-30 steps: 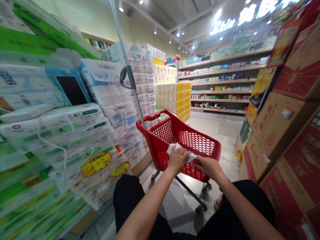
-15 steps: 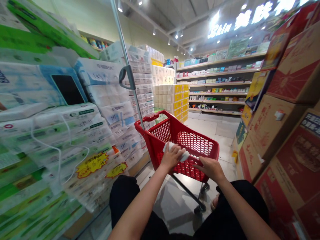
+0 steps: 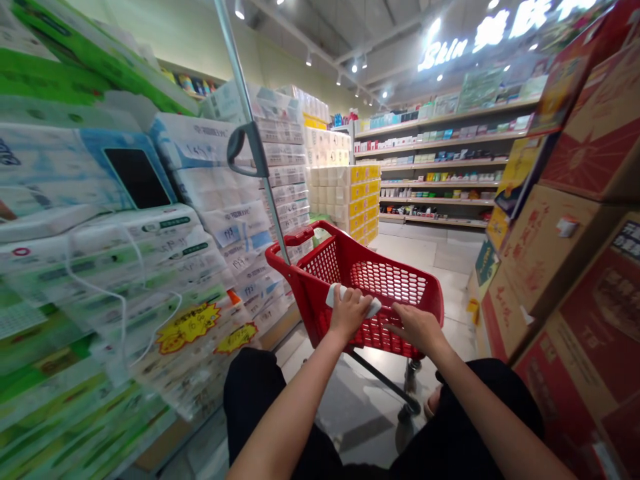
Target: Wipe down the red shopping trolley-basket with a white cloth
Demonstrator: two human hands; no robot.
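Observation:
A red plastic shopping basket cart point(image 3: 311, 308) with perforated sides stands in front of my knees. My left hand point(image 3: 349, 313) is closed over a folded white cloth point(image 3: 374, 307), pressing it to the cart's near upper side. Parts of the cloth show on both sides of the fingers; the rest is under the hand. To the right, my right hand point(image 3: 419, 328) is held by the cart's near side with fingers stretched out and nothing in it. I cannot tell if its fingertips touch the plastic.
From the cart's left end rises a metal pole with a grey handle point(image 3: 259, 150). Stacked tissue packs point(image 3: 235, 230) line the left, with a phone point(image 3: 137, 177) and a white cable on them. Cardboard boxes point(image 3: 543, 240) crowd the right; stocked shelves point(image 3: 440, 163) stand behind.
My left hand has shifted slightly right, its fingers now curled more over the cloth. The right hand has moved a little, staying by the cart's side. The cart looks turned very slightly.

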